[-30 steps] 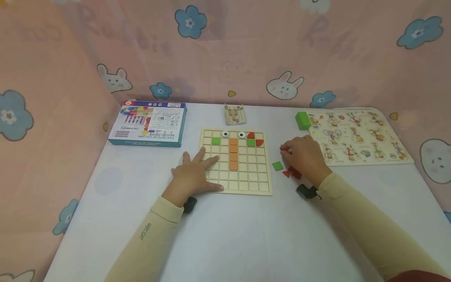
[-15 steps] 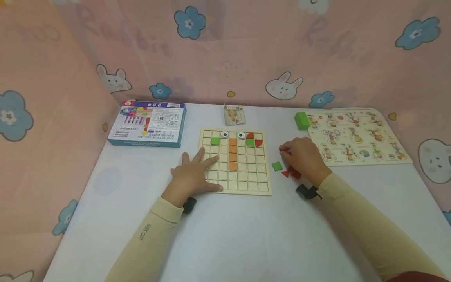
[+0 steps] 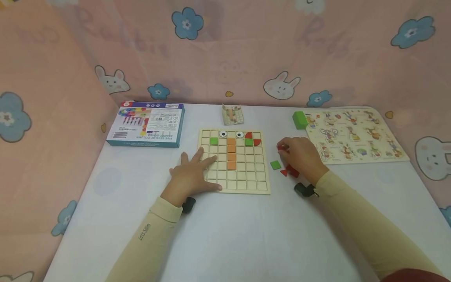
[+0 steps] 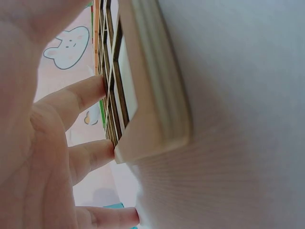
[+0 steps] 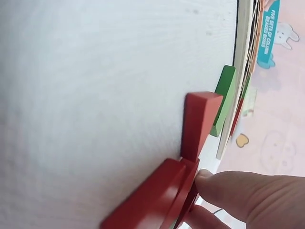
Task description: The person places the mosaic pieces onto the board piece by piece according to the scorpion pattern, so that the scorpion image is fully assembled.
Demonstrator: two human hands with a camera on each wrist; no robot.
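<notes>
A wooden grid board [image 3: 251, 176] lies mid-table, with orange and green square tiles, two eye tiles and red quarter-round tiles in its cells. My left hand [image 3: 188, 178] rests spread over the board's left edge, fingers straight; its fingertips touch the board in the left wrist view. Right of the board, my right hand [image 3: 303, 154] pinches a small red tile [image 3: 280, 148] between thumb and fingers, its shape mostly hidden. Beside that hand lie a green square tile [image 3: 275, 165], a red triangular tile [image 3: 284, 172] and further red tiles [image 3: 293, 171], partly under the hand.
A small folded card [image 3: 233, 115] with a printed grid picture stands behind the board. At the back left lies a cardboard box [image 3: 146, 125]. On the right, a green block [image 3: 300, 120] touches a picture puzzle board [image 3: 368, 156]. A printed pink cloth hangs behind the table.
</notes>
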